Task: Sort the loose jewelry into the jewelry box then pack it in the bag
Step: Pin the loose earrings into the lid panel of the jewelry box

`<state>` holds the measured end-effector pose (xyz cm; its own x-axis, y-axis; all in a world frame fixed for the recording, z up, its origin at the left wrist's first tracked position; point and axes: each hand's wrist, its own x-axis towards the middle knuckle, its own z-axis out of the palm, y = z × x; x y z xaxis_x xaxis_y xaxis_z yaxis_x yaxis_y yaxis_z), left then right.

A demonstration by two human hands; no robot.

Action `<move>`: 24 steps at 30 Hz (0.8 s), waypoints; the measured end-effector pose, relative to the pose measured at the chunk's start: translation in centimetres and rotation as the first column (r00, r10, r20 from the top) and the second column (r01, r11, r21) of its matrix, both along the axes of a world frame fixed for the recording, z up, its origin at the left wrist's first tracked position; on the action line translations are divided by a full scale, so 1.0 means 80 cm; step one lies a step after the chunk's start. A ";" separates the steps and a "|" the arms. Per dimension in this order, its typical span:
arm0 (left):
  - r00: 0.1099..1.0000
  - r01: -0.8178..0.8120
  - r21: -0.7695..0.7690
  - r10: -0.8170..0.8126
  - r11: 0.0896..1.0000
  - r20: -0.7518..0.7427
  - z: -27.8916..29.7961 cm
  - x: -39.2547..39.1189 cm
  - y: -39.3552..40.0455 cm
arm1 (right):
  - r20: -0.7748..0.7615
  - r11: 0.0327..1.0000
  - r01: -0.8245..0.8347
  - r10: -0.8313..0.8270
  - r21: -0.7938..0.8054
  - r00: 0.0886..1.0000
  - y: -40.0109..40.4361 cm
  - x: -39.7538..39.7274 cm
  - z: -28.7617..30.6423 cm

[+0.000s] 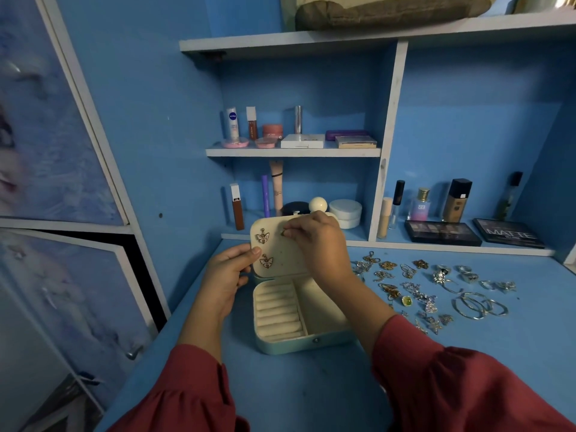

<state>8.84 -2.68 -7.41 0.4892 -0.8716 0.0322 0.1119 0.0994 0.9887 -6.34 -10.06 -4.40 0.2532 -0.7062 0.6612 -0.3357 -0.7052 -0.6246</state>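
Right of the jewelry box (299, 325), loose jewelry (433, 291) crowds the desk (311, 385).

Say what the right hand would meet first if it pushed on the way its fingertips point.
The right hand pinches a small earring at the box's raised lid. Its fingertips point left and into the lid's inner panel, so they would likely meet that panel first, beside the upper butterfly earring. Depth is unclear.

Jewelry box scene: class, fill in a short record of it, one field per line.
jewelry box: open on the blue table, lid upright
lid: two butterfly earrings pinned on it
left hand: grips the lid's left edge
right hand: pinches a small earring against the lid
loose jewelry: spread to the box's right
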 end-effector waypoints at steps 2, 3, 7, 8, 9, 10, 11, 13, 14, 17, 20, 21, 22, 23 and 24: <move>1.000 -0.001 0.004 0.001 1.000 0.007 0.000 0.001 0.000 | -0.008 1.000 -0.002 0.001 -0.014 1.000 -0.001 0.002 -0.001; 1.000 0.000 0.004 0.000 1.000 0.005 -0.001 0.001 0.000 | -0.017 1.000 0.000 -0.001 -0.024 1.000 -0.001 0.002 -0.002; 1.000 0.000 0.004 0.000 1.000 -0.011 0.000 0.000 0.001 | -0.044 0.998 0.022 -0.025 -0.051 0.999 0.001 0.002 0.000; 1.000 0.002 0.008 -0.002 1.000 -0.010 0.000 0.000 0.001 | -0.043 0.998 0.034 -0.037 -0.057 0.998 0.002 0.002 0.001; 1.000 0.004 0.011 -0.004 1.000 -0.006 0.001 -0.001 0.002 | -0.040 0.996 0.056 -0.058 -0.069 0.997 0.003 0.002 0.002; 1.000 0.007 0.013 -0.007 1.000 0.000 0.002 -0.001 0.003 | -0.040 0.992 0.091 -0.094 -0.092 0.995 0.003 0.002 0.004; 1.000 0.011 0.015 -0.011 1.000 0.006 0.003 -0.001 0.004 | -0.051 0.984 0.138 -0.144 -0.114 0.988 0.004 0.002 0.006; 1.000 0.019 0.019 -0.019 1.000 0.016 0.004 -0.002 0.005 | -0.112 0.964 0.241 -0.254 -0.115 0.961 0.006 0.000 0.012; 1.000 0.021 0.020 -0.021 1.000 0.017 0.006 -0.003 0.007 | -0.147 0.954 0.279 -0.294 -0.112 0.944 0.006 -0.002 0.015; 1.000 0.020 0.031 -0.020 0.999 0.017 0.011 -0.007 0.011 | -0.256 0.945 0.310 -0.327 -0.105 0.910 0.005 -0.008 0.021; 0.999 0.011 0.064 -0.014 0.998 0.050 0.015 -0.009 0.015 | -0.286 0.968 0.250 -0.231 0.033 0.930 0.006 -0.013 0.024; 0.998 0.014 0.053 -0.017 0.998 0.054 0.017 -0.010 0.017 | -0.267 0.972 0.223 -0.196 0.076 0.944 0.006 -0.015 0.025; 0.998 0.017 0.041 -0.020 0.999 0.062 0.019 -0.012 0.020 | -0.250 0.974 0.203 -0.172 0.104 0.953 0.007 -0.016 0.026; 0.997 0.023 0.035 -0.025 0.999 0.069 0.022 -0.014 0.023 | -0.241 0.974 0.193 -0.160 0.119 0.957 0.008 -0.018 0.027; 0.997 0.028 0.030 -0.030 0.999 0.067 0.025 -0.016 0.026 | -0.240 0.974 0.191 -0.157 0.125 0.958 0.009 -0.019 0.028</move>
